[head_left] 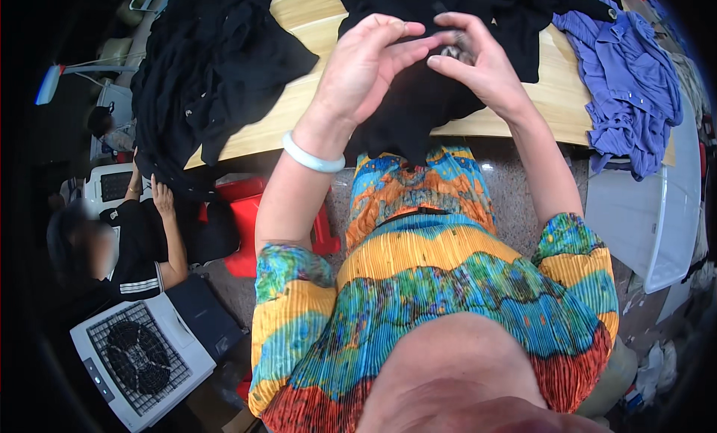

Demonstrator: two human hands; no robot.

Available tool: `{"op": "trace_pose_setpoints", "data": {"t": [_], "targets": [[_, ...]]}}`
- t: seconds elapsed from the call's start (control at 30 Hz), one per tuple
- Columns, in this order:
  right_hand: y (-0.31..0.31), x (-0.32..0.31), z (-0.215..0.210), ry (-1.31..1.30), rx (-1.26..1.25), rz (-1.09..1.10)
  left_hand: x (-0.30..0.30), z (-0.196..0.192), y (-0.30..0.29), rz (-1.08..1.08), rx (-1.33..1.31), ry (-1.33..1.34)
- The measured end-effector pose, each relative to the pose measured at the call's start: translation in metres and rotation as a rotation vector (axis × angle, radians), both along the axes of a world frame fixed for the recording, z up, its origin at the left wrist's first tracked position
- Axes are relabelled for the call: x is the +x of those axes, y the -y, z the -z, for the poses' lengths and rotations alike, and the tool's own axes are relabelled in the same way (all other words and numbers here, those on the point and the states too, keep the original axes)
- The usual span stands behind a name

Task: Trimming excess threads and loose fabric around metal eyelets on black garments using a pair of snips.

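Observation:
Both hands are raised over a black garment (407,112) that hangs over the near edge of the wooden table. My right hand (489,70) curls round a few small shiny pieces (457,53), dark and silvery; motion blurs them, so their kind is unclear. Close beside it on the left, my left hand (373,63) has thumb and a fingertip brought together in a pinch, while other fingers reach toward the right hand. Whatever sits in that pinch is too small to make out. A pale bangle (314,155) circles my left wrist.
More black clothing (224,67) lies on the wooden table (299,5) at left, draping over its edge. A purple garment (627,82) hangs at right above a white panel (635,216). At left are a red stool (243,239), a seated co-worker (134,246) and a fan unit (142,351).

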State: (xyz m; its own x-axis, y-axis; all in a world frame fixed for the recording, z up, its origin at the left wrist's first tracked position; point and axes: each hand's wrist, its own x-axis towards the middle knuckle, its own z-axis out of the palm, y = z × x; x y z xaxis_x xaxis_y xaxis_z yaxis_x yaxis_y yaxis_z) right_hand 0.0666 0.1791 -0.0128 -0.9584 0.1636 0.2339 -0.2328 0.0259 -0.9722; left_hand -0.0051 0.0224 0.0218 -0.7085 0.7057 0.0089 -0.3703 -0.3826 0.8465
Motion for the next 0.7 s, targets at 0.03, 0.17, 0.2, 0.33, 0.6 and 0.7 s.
{"op": "trace_pose_setpoints", "data": {"t": [0.03,0.17,0.2,0.33,0.6,0.7], "targets": [[-0.001,-0.001,0.000,0.001,0.000,0.000,-0.001,-0.008,0.001,0.020,-0.050,-0.031],[-0.013,0.000,-0.012,0.149,-0.090,0.034,-0.019,0.014,0.008,-0.150,-0.356,-0.346],[-0.018,-0.001,-0.007,0.131,-0.155,0.050,-0.023,0.027,0.012,-0.090,-0.398,-0.380],[-0.028,-0.006,-0.010,0.178,-0.235,0.051,-0.015,0.051,0.024,0.120,-0.425,-0.349],[-0.035,-0.028,-0.004,0.261,0.129,0.172,0.010,0.026,0.021,0.059,0.011,0.173],[-0.029,-0.029,0.000,0.046,0.238,0.250,0.013,0.016,0.025,0.095,0.041,0.154]]}}
